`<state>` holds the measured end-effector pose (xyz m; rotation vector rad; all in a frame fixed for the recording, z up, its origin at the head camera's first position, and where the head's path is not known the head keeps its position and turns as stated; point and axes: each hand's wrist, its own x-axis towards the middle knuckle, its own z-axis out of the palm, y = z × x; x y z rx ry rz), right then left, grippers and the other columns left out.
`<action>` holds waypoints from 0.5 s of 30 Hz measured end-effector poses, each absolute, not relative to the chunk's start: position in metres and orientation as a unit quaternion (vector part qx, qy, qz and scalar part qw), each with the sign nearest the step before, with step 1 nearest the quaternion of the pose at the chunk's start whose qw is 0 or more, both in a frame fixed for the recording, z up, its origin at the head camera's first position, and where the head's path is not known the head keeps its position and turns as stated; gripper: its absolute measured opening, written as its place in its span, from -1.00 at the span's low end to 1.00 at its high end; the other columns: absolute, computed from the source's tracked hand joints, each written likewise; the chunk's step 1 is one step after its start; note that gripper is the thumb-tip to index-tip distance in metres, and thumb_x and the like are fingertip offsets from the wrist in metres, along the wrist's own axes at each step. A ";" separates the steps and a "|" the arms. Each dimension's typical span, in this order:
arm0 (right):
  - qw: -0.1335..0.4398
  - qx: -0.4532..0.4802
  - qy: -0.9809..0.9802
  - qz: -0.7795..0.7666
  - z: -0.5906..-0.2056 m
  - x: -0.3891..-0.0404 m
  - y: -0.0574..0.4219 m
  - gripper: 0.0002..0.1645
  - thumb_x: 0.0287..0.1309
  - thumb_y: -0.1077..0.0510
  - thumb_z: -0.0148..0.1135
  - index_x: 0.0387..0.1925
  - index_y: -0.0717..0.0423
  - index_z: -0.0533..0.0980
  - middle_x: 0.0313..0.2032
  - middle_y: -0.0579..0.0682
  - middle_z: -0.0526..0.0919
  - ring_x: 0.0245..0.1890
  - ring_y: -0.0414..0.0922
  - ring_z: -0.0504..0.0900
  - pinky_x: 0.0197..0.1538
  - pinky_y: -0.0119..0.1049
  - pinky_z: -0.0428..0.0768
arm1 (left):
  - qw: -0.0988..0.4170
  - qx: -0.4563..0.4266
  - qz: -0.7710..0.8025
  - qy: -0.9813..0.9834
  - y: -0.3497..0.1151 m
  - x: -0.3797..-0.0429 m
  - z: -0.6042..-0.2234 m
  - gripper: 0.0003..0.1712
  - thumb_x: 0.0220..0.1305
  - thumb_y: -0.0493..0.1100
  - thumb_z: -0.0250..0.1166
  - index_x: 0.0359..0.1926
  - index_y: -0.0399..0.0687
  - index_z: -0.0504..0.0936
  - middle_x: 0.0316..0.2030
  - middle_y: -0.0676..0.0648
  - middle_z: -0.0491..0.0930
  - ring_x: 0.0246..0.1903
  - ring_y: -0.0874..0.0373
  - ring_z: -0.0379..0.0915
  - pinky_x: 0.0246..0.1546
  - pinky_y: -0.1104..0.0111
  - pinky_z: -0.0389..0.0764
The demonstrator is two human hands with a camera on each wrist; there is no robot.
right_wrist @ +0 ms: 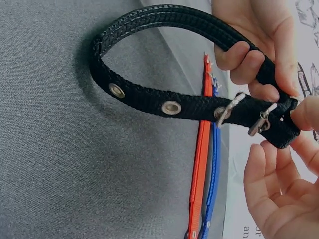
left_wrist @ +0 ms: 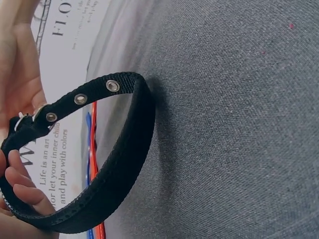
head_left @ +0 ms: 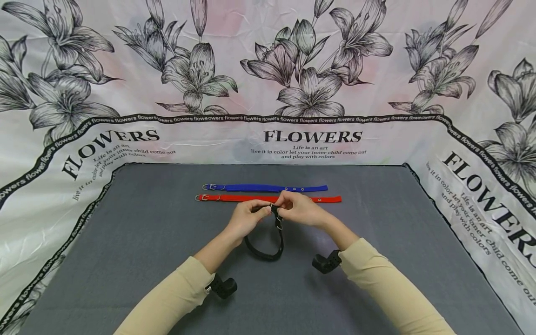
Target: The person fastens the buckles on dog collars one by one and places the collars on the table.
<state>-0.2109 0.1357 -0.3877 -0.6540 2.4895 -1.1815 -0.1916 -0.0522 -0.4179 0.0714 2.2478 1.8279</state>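
Observation:
A black collar [head_left: 268, 255] hangs in a loop between both hands over the table, its lower bend near the cloth. In the right wrist view, metal eyelets line its strap, which runs under a metal loop [right_wrist: 232, 108] to a buckle [right_wrist: 261, 122]. My left hand [head_left: 248, 217] grips the padded band by the buckle, its fingers curled round it in the left wrist view. With thumb and fingertips, my right hand [head_left: 304, 209] pinches the collar at the buckle end; its other fingers are loosely bent. The fingertips partly hide the strap's tip.
Behind the hands, a blue collar [head_left: 264, 188] and a red collar [head_left: 228, 198] lie flat and side by side, the red one nearer and partly covered by the hands. The grey cloth [head_left: 146, 260] meets a flower-printed backdrop [head_left: 209, 139] at the back and sides.

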 end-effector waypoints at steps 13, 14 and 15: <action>0.093 -0.185 0.876 -0.436 -0.398 -0.208 0.130 -0.81 0.22 0.13 0.11 -0.14 -0.01 0.54 -0.21 -0.07 0.56 -0.30 -0.15 0.54 -0.27 -0.26 0.53 | 0.131 -0.001 0.650 0.749 -0.052 -0.194 -0.419 -0.69 0.21 -0.06 0.26 -0.09 -0.12 0.57 -0.23 -0.13 0.67 -0.18 -0.09 0.49 -0.17 0.16 0.49; 0.096 -0.177 0.872 -0.447 -0.398 -0.208 0.130 -0.79 0.23 0.12 0.10 -0.11 0.01 0.53 -0.18 -0.06 0.56 -0.28 -0.15 0.56 -0.25 -0.23 0.55 | 0.132 -0.003 0.650 0.748 -0.052 -0.195 -0.420 -0.68 0.20 -0.05 0.26 -0.08 -0.12 0.57 -0.22 -0.15 0.67 -0.23 -0.07 0.49 -0.21 0.19 0.49; 0.101 -0.166 0.867 -0.458 -0.398 -0.208 0.130 -0.78 0.24 0.10 0.10 -0.10 0.00 0.53 -0.16 -0.05 0.56 -0.28 -0.14 0.57 -0.22 -0.19 0.56 | 0.132 -0.006 0.652 0.747 -0.052 -0.195 -0.421 -0.67 0.20 -0.04 0.26 -0.08 -0.12 0.57 -0.21 -0.16 0.67 -0.27 -0.04 0.48 -0.24 0.22 0.49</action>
